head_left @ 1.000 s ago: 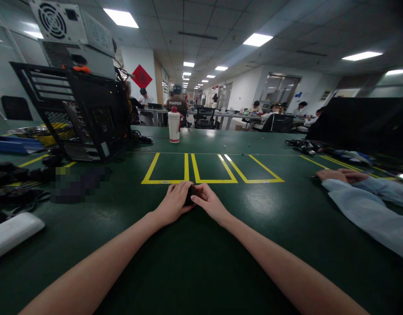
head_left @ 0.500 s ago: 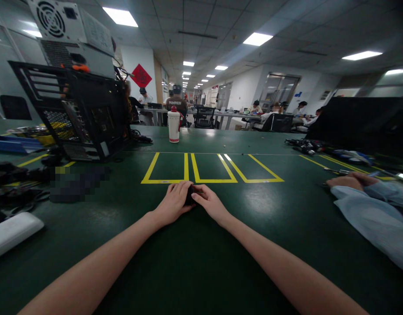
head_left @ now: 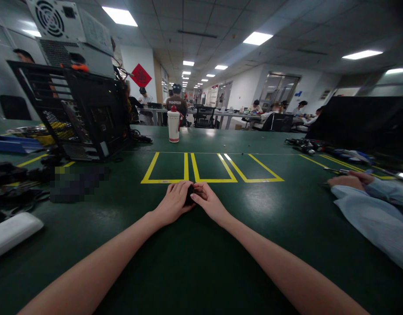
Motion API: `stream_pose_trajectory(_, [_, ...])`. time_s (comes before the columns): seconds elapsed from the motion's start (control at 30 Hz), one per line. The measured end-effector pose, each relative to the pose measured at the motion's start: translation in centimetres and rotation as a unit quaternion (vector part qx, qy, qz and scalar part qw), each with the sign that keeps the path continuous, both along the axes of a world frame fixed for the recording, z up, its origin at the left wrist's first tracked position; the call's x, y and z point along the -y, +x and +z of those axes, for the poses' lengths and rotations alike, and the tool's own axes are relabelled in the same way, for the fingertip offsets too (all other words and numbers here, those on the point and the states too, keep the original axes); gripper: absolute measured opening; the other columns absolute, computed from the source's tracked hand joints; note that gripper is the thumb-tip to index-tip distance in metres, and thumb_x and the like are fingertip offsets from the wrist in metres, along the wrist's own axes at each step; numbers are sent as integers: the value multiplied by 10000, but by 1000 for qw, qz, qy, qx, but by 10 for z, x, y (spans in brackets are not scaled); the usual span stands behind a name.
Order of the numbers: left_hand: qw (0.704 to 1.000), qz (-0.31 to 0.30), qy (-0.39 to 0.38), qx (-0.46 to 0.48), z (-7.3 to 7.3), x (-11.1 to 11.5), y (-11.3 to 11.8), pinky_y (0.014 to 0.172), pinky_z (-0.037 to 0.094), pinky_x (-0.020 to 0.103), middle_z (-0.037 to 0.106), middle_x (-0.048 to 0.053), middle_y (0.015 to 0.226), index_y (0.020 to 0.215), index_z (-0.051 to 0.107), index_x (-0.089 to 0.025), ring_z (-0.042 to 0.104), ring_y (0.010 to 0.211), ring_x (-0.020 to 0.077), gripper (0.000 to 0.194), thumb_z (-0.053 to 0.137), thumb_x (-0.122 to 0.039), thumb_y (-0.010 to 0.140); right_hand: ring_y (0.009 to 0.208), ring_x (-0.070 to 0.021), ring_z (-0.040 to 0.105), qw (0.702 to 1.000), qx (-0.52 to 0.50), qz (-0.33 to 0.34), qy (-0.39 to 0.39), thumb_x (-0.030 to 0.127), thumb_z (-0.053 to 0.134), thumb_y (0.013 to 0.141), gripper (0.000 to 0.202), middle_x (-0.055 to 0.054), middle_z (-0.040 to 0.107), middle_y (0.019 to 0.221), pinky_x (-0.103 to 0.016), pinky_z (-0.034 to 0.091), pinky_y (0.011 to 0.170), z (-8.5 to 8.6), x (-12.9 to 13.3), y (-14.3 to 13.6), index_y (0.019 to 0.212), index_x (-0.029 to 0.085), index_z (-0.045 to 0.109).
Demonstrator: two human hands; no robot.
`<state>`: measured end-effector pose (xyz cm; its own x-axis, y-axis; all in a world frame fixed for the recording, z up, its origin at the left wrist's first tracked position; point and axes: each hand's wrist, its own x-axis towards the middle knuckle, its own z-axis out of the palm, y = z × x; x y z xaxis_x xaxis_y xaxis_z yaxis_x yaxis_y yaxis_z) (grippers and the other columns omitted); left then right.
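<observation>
A small black object [head_left: 189,197] is between my two hands, just in front of the yellow tape outlines [head_left: 215,180] on the green table [head_left: 194,262]. My left hand [head_left: 175,202] wraps round its left side, fingers bent over it. My right hand [head_left: 208,200] closes on its right side, with the thumb in front and the fingers behind. Most of the object is hidden by my fingers, so its exact shape cannot be made out.
Left are a black computer case [head_left: 89,109], dark cables [head_left: 20,179] and a white object [head_left: 14,234]. Beyond the tape stands a white cup [head_left: 174,126]. A neighbouring person's hands [head_left: 348,180] hold a tool at right, near a black screen [head_left: 352,127].
A person's head has appeared behind the computer case at the far left. My hands and the black object look almost unchanged.
</observation>
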<state>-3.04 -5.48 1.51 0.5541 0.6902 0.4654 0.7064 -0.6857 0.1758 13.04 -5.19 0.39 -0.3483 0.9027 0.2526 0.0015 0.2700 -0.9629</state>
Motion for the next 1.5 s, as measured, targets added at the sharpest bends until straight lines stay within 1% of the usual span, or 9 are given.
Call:
stream_pose_trajectory(0.1, [1000,3,3,-1,1,1,0,922,308,425,437,103,1169,1189,277,-176,410,1095,249,525,561,-234,752,958,-167,513,1000,18,1,-4,282,529,764,282,-36,516,1011,-334,459,805,2,0,1,1032,217,468])
stream_pose_trajectory(0.27, [1000,3,1,-5,3,2,0,919,314,424,436,103,1172,1190,276,-178,411,1097,249,515,552,-235,759,921,-164,527,1000,7,16,-5,277,551,750,249,-24,526,968,-336,467,784,4,2,1,980,220,476])
stream_pose_trajectory(0.43, [1000,-2,9,-2,0,0,-1,921,313,432,434,102,1180,1200,269,-183,411,1103,253,533,557,-251,757,863,-151,536,1000,-9,9,-4,291,535,758,183,-10,508,916,-297,491,704,4,4,0,916,226,468])
stream_pose_trajectory(0.57, [1000,3,16,4,-4,-3,0,920,313,431,439,107,1173,1196,277,-174,413,1101,257,542,571,-254,748,856,-150,535,1000,-13,5,3,282,539,754,169,-7,492,909,-287,494,680,2,2,-1,897,229,467])
stream_pose_trajectory(0.8, [1000,4,10,3,-3,-2,1,916,316,416,439,108,1170,1190,285,-169,411,1097,251,548,587,-242,739,955,-169,517,1000,8,-6,-8,292,551,746,285,-40,521,1019,-352,436,830,3,0,1,1011,210,486])
stream_pose_trajectory(1.07, [1000,0,6,3,-3,-2,-1,920,312,425,438,102,1171,1188,283,-182,414,1099,250,531,569,-227,743,905,-161,530,1000,1,12,0,255,576,725,270,-16,519,961,-324,471,768,4,3,1,971,220,469])
stream_pose_trajectory(1.23, [1000,-3,9,8,-5,-4,-2,926,308,430,436,101,1180,1201,271,-186,414,1108,251,549,572,-252,746,879,-162,544,1000,-15,20,-10,294,552,745,211,-15,505,952,-308,499,700,4,4,0,927,228,468])
stream_pose_trajectory(1.33, [1000,-1,10,7,-5,-4,-2,932,303,430,432,104,1186,1203,270,-182,408,1114,250,552,573,-251,746,904,-169,540,1000,-9,15,-11,290,551,748,215,-21,504,979,-326,498,725,6,5,1,938,228,473])
stream_pose_trajectory(1.5, [1000,0,4,8,-4,-3,-1,930,304,431,439,97,1174,1190,278,-187,413,1107,246,538,576,-252,746,973,-174,514,1000,8,5,-11,280,545,755,289,-38,504,1049,-346,461,815,7,4,2,1029,225,476])
